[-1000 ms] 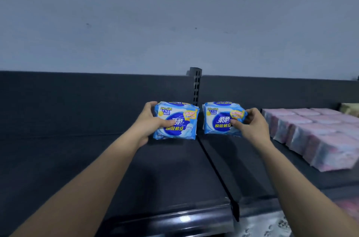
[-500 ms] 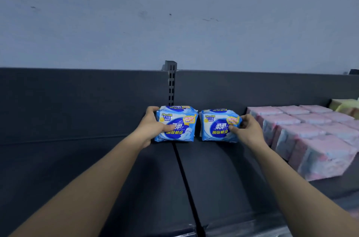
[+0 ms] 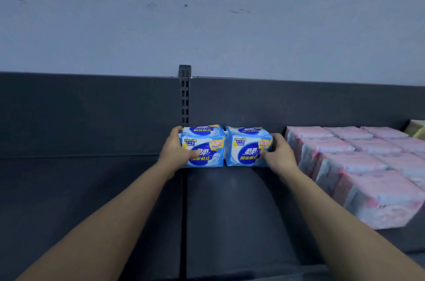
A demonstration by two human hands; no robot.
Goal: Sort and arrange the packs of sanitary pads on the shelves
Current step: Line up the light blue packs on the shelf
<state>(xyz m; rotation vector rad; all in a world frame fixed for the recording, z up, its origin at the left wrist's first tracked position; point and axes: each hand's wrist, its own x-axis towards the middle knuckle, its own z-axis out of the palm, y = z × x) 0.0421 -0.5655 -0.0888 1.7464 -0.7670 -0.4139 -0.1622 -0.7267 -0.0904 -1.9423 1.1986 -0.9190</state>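
Observation:
Two blue-and-white packs of sanitary pads stand upright side by side at the back of the dark shelf, against its rear panel. My left hand grips the left blue pack by its left side, thumb across the front. My right hand grips the right blue pack by its right side. The two packs nearly touch. To the right stand rows of pink packs, a narrow gap away from my right hand.
A slotted metal upright rises just behind the left pack, and a seam between shelf panels runs toward me. A yellowish pack peeks out at the far right. A pale wall rises above the rear panel.
Both hands have carried the blue packs back and down onto the shelf against the rear panel, and the packs have drawn closer together. The view shifted right and nearer.

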